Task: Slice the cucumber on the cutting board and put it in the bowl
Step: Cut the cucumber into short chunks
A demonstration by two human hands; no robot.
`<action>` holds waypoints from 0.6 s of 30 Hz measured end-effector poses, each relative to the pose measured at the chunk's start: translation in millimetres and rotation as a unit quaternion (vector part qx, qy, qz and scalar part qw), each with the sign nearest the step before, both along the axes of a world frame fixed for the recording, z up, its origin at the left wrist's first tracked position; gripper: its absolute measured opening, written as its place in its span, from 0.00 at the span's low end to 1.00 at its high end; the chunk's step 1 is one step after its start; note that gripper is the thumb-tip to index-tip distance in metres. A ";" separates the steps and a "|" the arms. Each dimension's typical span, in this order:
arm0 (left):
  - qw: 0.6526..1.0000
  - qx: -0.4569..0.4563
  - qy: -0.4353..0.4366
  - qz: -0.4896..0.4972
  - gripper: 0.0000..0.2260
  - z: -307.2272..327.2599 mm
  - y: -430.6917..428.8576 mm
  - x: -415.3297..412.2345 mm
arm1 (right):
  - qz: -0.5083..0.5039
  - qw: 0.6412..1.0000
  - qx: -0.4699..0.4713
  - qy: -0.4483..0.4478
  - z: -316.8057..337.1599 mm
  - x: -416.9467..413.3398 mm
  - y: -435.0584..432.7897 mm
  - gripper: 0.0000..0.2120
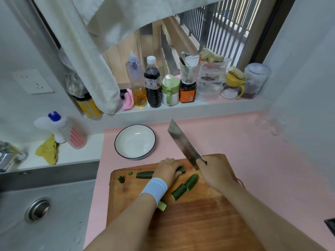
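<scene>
A wooden cutting board lies on the pink counter. My left hand grips a dark green cucumber piece at the board's far edge. My right hand holds the handle of a cleaver, whose blade is raised and points away over the board's far edge. Two cut cucumber chunks lie end to end between my hands. Another chunk shows beside my left wrist, and small end bits sit at the board's left. The white bowl with a dark rim stands empty behind the board.
A steel sink lies to the left. Bottles and jars line the window sill behind the counter. A dish soap bottle and a yellow cloth sit on the ledge at left. A towel hangs overhead.
</scene>
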State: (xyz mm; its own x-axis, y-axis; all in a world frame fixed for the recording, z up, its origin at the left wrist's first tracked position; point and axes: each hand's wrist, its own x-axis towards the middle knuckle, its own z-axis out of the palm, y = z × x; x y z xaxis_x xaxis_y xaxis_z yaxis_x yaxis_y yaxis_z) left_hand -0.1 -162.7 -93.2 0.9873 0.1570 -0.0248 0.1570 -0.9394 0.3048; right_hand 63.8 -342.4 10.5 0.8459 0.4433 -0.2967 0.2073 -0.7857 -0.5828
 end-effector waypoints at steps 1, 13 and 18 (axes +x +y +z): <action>1.000 0.013 0.006 0.001 0.15 -1.4 -0.5 2.9 | 0.002 1.000 0.002 -0.004 -0.4 0.8 0.1 0.16; 0.983 -0.135 -0.106 0.064 0.09 10.5 18.4 -76.8 | 0.048 0.999 -0.023 0.008 9.9 -15.6 7.0 0.18; 0.997 -0.061 -0.008 -0.035 0.16 7.8 19.7 -124.3 | 0.053 0.998 -0.004 0.026 5.7 -36.7 14.6 0.17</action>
